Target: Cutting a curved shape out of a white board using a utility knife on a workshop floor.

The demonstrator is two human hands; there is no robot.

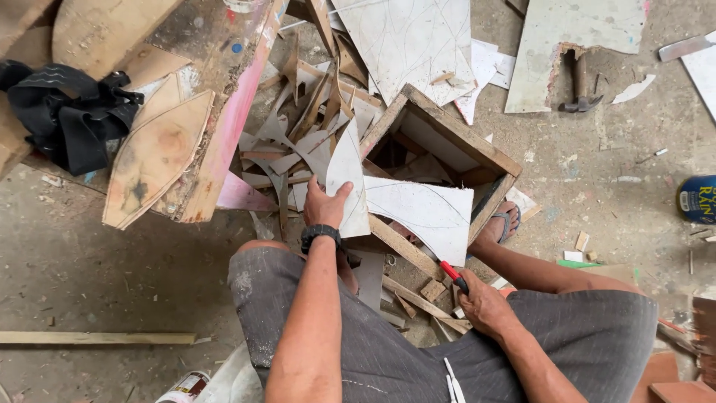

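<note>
- White laminate was what my left hand (325,203) gripped: a curved, pointed offcut (347,179) standing nearly upright, thumb across its face, its lower edge just beside the wooden box frame (455,134).
- My right hand (481,302) was clenched around a red-handled cutting tool (453,275), its tip against the edge of a larger white sheet (418,213) lying tilted across the frame's near corner.
- A black watch (321,233) sat on my left wrist.
- My foot in a sandal (507,222) rested on the floor just beside the frame.
- Behind the offcut lay a heap of thin white and wood scraps (298,142).
- A hammer (580,89) lay well apart on the floor, against another white panel (574,33).
- A black bag (63,112) sat on stacked boards to my left.
</note>
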